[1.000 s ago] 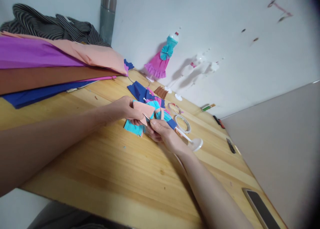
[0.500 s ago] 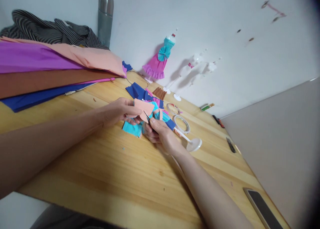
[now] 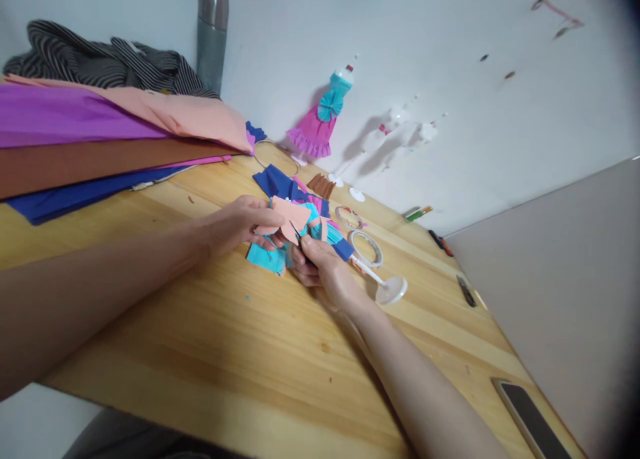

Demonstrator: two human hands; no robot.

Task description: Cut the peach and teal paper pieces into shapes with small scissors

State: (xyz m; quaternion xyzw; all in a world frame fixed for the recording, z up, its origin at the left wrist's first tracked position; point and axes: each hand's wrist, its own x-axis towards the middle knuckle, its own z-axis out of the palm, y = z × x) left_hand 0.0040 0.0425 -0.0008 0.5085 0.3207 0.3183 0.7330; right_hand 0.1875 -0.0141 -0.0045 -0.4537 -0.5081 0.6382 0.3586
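Observation:
A piece of peach paper [image 3: 291, 213] is pinched in my left hand [image 3: 253, 222], whose fingers are closed on its left edge. Dark scissors [image 3: 296, 232] are gripped in my right hand [image 3: 317, 259]; their blades lie at the paper's lower right part, and the handles are mostly hidden by my fingers. Under and behind both hands are turquoise paper [image 3: 266, 257], a dark blue piece [image 3: 277, 182] and pink scraps. A white stand with a round base [image 3: 391, 290] lies on its side, right of my right hand.
Stacked coloured paper [image 3: 185, 115] and striped cloth [image 3: 110, 62] are at the left, a flask [image 3: 212, 42] behind. A dressed mannequin [image 3: 320, 119] stands by the wall. Tape rolls [image 3: 379, 251], a cutter [image 3: 467, 291] and a phone [image 3: 533, 419] lie to the right on the wooden table [image 3: 240, 372].
The whole view has shifted very slightly, with things now a little further right. Both hands keep nearly the same hold on the peach paper and the scissors.

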